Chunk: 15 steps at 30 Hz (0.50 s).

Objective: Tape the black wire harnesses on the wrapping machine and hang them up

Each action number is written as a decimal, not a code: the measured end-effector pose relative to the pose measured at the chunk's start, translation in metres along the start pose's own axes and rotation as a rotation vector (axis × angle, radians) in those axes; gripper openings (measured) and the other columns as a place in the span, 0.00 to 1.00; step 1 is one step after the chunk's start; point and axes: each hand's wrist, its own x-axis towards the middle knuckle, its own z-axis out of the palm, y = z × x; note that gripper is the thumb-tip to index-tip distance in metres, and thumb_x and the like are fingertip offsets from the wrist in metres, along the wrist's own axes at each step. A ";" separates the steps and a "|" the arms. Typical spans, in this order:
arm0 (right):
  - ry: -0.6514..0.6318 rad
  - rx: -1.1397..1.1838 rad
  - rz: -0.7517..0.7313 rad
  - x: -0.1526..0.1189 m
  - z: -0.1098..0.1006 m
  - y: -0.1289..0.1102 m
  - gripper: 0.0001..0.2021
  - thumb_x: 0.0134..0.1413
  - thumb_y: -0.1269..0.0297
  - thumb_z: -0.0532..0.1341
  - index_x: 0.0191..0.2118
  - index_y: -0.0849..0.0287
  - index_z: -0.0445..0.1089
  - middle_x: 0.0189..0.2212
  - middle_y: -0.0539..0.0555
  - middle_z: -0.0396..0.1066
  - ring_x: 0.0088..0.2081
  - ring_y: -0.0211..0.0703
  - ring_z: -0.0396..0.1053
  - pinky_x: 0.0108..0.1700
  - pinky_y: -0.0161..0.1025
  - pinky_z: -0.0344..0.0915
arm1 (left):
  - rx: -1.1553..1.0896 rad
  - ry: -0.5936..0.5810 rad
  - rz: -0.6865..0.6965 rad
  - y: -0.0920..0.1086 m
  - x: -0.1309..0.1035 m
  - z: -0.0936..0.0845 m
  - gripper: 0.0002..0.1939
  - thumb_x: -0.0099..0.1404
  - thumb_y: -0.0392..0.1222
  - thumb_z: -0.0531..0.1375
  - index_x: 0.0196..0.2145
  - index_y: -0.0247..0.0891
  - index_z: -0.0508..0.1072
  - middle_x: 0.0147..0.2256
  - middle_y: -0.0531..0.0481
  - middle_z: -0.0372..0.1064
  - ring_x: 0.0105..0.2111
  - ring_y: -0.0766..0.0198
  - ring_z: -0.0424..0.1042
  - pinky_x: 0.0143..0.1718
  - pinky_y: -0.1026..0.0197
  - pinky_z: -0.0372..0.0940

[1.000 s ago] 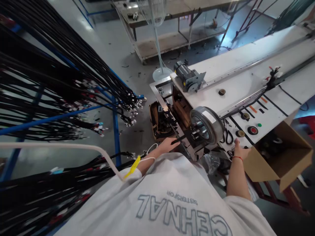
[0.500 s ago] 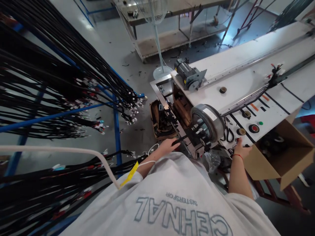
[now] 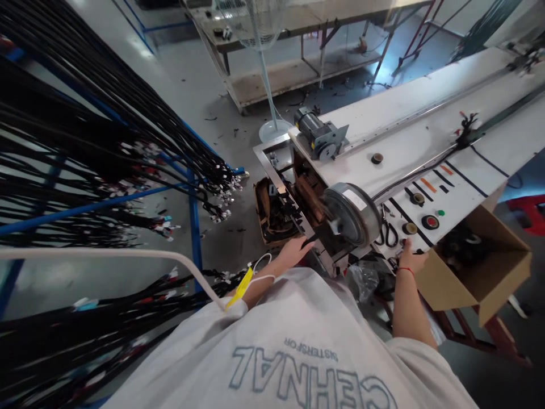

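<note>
My left hand (image 3: pixel 293 253) is closed around a short black cable piece (image 3: pixel 307 244) at the corner of the metal frame, left of the round metal drum (image 3: pixel 353 213). The drum's inside looks smeared. My right hand (image 3: pixel 411 260) rests at the front edge of the white workbench (image 3: pixel 395 170), thumb stretched forward and apart from the other fingers, which are partly hidden. Its thumb is near small dark parts too small to name. Black-handled scissors (image 3: pixel 388 233) and a tape roll (image 3: pixel 409 228) lie beside it. A black wire harness (image 3: pixel 434 159) runs along the bench from the drum.
A cardboard box (image 3: pixel 502 272) with black items stands right of my right hand. A motor (image 3: pixel 317 133) sits at the bench's far-left end. Bundled black harnesses hang on a blue rack (image 3: pixel 196 227) at left. A pedestal fan (image 3: pixel 264 68) stands ahead on the floor.
The view has shifted slightly, so the bench appears further left. The long black length between my left hand and the drum now shows only as a short piece. Both hands keep about the same places.
</note>
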 end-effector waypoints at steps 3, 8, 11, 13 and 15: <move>0.012 -0.004 -0.025 -0.009 -0.007 -0.017 0.40 0.53 0.51 0.64 0.63 0.75 0.55 0.58 0.77 0.61 0.61 0.65 0.60 0.62 0.55 0.57 | 0.009 0.001 -0.004 0.008 0.008 -0.003 0.19 0.72 0.53 0.51 0.39 0.35 0.73 0.35 0.41 0.76 0.37 0.54 0.76 0.41 0.59 0.65; -0.269 0.185 -0.707 -0.109 -0.087 -0.085 0.22 0.60 0.54 0.56 0.54 0.62 0.69 0.52 0.65 0.70 0.55 0.58 0.67 0.56 0.56 0.64 | -0.083 -0.012 0.056 0.007 0.013 -0.007 0.16 0.71 0.50 0.53 0.41 0.35 0.73 0.37 0.44 0.76 0.37 0.56 0.75 0.40 0.60 0.65; -1.023 0.232 -1.290 -0.207 -0.156 -0.121 0.13 0.62 0.58 0.56 0.48 0.47 0.74 0.39 0.52 0.77 0.38 0.48 0.74 0.44 0.48 0.72 | -0.078 0.012 0.044 0.002 0.014 -0.006 0.16 0.70 0.50 0.52 0.38 0.35 0.73 0.34 0.46 0.76 0.33 0.59 0.73 0.38 0.61 0.65; -1.061 0.379 -1.437 -0.257 -0.186 -0.133 0.14 0.60 0.58 0.57 0.48 0.40 0.74 0.32 0.48 0.77 0.31 0.47 0.73 0.44 0.50 0.73 | -0.053 -0.014 0.068 0.001 0.013 -0.004 0.16 0.69 0.51 0.53 0.36 0.36 0.73 0.33 0.47 0.75 0.33 0.59 0.73 0.38 0.61 0.65; -0.987 0.413 -1.431 -0.285 -0.201 -0.134 0.16 0.57 0.58 0.58 0.49 0.33 0.73 0.32 0.44 0.77 0.31 0.49 0.73 0.44 0.53 0.74 | -0.051 -0.045 0.084 0.002 0.011 -0.001 0.16 0.69 0.51 0.54 0.36 0.36 0.73 0.33 0.47 0.75 0.34 0.59 0.73 0.38 0.61 0.65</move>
